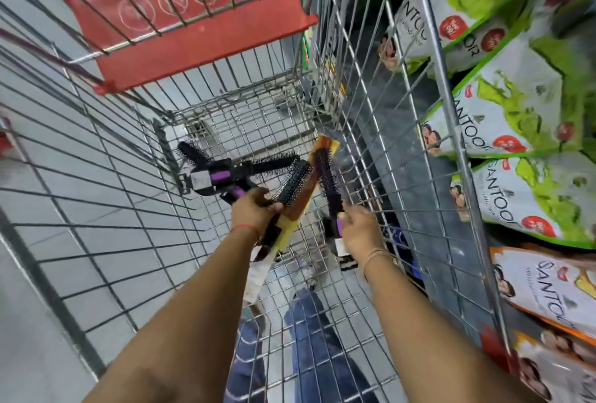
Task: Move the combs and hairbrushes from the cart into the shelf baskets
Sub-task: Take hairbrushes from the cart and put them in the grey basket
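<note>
Both my arms reach down into a wire shopping cart point(106, 176). My left hand point(253, 209) is shut on a round black hairbrush point(295, 183) together with a flat brown and yellow carded comb pack point(303, 196). Just left of it, a bundle of black round hairbrushes with purple and grey handles point(225, 173) fans out; whether my left hand also holds it I cannot tell. My right hand point(359, 228) is shut on the purple handle of another round black hairbrush point(327, 176), which points up and away from me.
The cart's red child-seat flap point(193, 15) stands at the far end. Past the cart's right wall, shelves hold green, white and orange soap packs point(516, 112). Grey floor tiles and my legs in blue jeans point(309, 331) show through the cart's mesh bottom.
</note>
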A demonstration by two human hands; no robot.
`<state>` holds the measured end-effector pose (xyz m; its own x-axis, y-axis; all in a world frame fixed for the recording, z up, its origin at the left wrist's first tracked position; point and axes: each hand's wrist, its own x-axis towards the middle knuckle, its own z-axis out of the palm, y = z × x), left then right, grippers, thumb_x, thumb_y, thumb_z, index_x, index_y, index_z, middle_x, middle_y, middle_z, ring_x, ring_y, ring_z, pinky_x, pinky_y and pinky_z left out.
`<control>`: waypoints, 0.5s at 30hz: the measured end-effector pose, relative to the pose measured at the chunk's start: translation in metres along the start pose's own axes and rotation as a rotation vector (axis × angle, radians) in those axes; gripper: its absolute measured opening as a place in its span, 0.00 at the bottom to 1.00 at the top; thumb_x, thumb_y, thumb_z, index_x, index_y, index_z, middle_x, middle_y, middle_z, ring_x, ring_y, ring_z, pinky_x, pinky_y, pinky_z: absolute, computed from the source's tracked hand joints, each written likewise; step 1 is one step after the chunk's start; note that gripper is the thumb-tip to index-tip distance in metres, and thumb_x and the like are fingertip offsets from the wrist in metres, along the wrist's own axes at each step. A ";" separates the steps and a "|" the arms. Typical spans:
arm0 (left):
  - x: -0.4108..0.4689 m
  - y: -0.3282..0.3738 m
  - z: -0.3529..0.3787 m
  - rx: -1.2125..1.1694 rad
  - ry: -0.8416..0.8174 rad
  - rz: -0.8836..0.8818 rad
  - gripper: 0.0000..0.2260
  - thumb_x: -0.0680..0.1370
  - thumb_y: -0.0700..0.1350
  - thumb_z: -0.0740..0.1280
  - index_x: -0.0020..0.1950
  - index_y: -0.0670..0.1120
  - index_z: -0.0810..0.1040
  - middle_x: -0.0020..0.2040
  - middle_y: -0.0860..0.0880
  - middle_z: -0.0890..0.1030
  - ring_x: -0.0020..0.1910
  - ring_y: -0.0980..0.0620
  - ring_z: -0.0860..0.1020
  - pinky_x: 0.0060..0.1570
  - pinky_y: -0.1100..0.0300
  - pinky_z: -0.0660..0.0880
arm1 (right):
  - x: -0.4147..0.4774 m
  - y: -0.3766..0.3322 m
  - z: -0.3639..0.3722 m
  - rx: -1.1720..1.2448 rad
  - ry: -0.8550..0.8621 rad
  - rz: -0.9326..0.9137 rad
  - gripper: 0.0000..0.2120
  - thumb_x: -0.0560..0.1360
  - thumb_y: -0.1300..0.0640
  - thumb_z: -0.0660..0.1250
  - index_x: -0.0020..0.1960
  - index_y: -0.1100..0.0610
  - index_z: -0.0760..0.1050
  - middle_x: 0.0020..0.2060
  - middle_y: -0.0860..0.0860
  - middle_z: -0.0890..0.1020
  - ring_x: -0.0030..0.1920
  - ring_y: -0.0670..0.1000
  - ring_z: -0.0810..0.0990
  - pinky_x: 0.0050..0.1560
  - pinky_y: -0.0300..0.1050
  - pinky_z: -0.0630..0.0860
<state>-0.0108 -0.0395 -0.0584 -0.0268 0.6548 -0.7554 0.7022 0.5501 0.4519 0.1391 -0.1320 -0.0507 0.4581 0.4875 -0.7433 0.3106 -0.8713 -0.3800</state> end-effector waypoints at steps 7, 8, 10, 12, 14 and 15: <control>-0.009 -0.028 0.009 0.152 0.043 -0.048 0.24 0.65 0.40 0.76 0.58 0.39 0.74 0.60 0.39 0.77 0.58 0.42 0.76 0.61 0.52 0.72 | 0.011 0.002 0.016 -0.080 0.021 0.011 0.30 0.70 0.60 0.71 0.69 0.57 0.64 0.66 0.59 0.69 0.64 0.60 0.71 0.63 0.55 0.71; -0.008 -0.029 0.010 0.177 0.009 -0.042 0.27 0.64 0.39 0.77 0.60 0.40 0.72 0.60 0.39 0.76 0.59 0.40 0.76 0.61 0.52 0.72 | 0.014 0.001 0.018 -0.079 0.034 0.022 0.30 0.69 0.60 0.72 0.68 0.58 0.65 0.66 0.60 0.70 0.63 0.61 0.72 0.62 0.55 0.72; -0.006 -0.030 0.010 0.194 -0.020 -0.055 0.29 0.63 0.40 0.78 0.60 0.41 0.71 0.59 0.40 0.78 0.59 0.41 0.77 0.59 0.53 0.74 | 0.018 0.000 0.020 0.013 0.069 0.050 0.25 0.68 0.62 0.73 0.63 0.60 0.70 0.61 0.60 0.75 0.57 0.61 0.76 0.55 0.52 0.75; -0.007 -0.028 0.008 0.190 -0.026 -0.084 0.23 0.65 0.40 0.76 0.57 0.41 0.75 0.54 0.42 0.80 0.57 0.42 0.78 0.55 0.55 0.74 | 0.015 -0.002 0.021 0.000 0.162 0.060 0.18 0.69 0.62 0.71 0.58 0.59 0.72 0.55 0.58 0.79 0.50 0.58 0.79 0.48 0.49 0.78; -0.008 -0.027 0.006 0.159 0.034 -0.064 0.13 0.66 0.38 0.73 0.49 0.43 0.76 0.49 0.42 0.79 0.55 0.41 0.78 0.49 0.56 0.73 | 0.006 -0.002 0.019 -0.238 0.294 -0.021 0.20 0.70 0.60 0.70 0.60 0.58 0.68 0.56 0.58 0.75 0.48 0.55 0.77 0.45 0.49 0.80; -0.008 -0.027 0.006 0.158 0.071 -0.035 0.11 0.67 0.37 0.72 0.47 0.42 0.76 0.50 0.41 0.80 0.54 0.40 0.78 0.48 0.56 0.73 | 0.002 -0.002 0.018 -0.366 0.278 -0.078 0.24 0.70 0.56 0.70 0.63 0.57 0.66 0.59 0.58 0.72 0.52 0.55 0.75 0.46 0.50 0.80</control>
<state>-0.0253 -0.0632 -0.0674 -0.0996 0.6751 -0.7310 0.8032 0.4882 0.3414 0.1242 -0.1306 -0.0618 0.6119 0.5910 -0.5257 0.6039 -0.7783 -0.1721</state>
